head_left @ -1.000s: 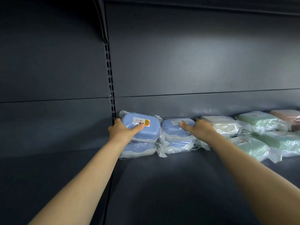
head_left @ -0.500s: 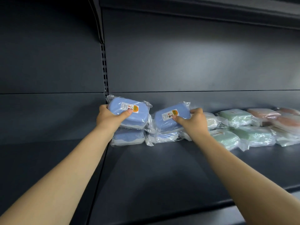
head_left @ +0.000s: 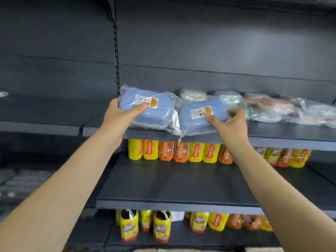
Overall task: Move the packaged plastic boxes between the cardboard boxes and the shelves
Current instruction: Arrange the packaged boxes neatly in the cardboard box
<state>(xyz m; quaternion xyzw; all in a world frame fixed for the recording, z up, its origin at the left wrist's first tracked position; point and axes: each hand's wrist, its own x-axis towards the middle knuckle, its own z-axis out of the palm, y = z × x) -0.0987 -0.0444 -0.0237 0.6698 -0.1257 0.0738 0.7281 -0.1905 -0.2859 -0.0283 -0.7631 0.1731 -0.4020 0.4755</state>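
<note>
My left hand [head_left: 120, 116] grips a blue plastic box in clear wrap [head_left: 154, 113], thumb across its white and orange label. To its right, my right hand [head_left: 229, 122] grips a second wrapped blue box [head_left: 196, 120] the same way. Both boxes are tilted and held over the front edge of the upper dark shelf [head_left: 291, 138]. Behind them on that shelf lie more wrapped boxes: a cream one [head_left: 192, 94], a pale green one [head_left: 230, 99] and pinkish ones [head_left: 269, 104]. No cardboard box is in view.
Yellow and orange packets [head_left: 181, 151] line the back of the middle shelf [head_left: 172, 184]. More yellow packets [head_left: 161, 228] stand on the shelf below. A slotted upright [head_left: 116, 51] divides the dark back panel. The left bay is dark and blurred.
Both hands have lifted a blue box each off the stacks and drawn them to the shelf's front edge. The view has pulled back and dropped, revealing the lower shelves.
</note>
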